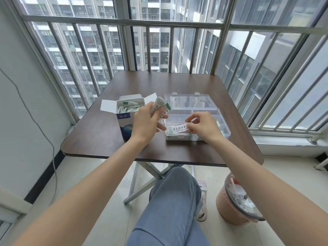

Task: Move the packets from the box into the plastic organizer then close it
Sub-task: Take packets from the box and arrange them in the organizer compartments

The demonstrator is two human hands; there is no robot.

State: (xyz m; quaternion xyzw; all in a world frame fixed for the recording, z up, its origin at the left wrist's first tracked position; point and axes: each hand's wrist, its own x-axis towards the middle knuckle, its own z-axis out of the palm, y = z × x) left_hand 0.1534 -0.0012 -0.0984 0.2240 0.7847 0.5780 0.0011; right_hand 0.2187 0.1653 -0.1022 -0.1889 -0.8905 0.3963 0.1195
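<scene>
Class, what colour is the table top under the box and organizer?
Dark brown table top, best seen in the head view.

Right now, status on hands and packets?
Left hand grips white packets; right hand lowers one packet into clear plastic organizer, lid open. Blue cardboard box still stocked.
</scene>
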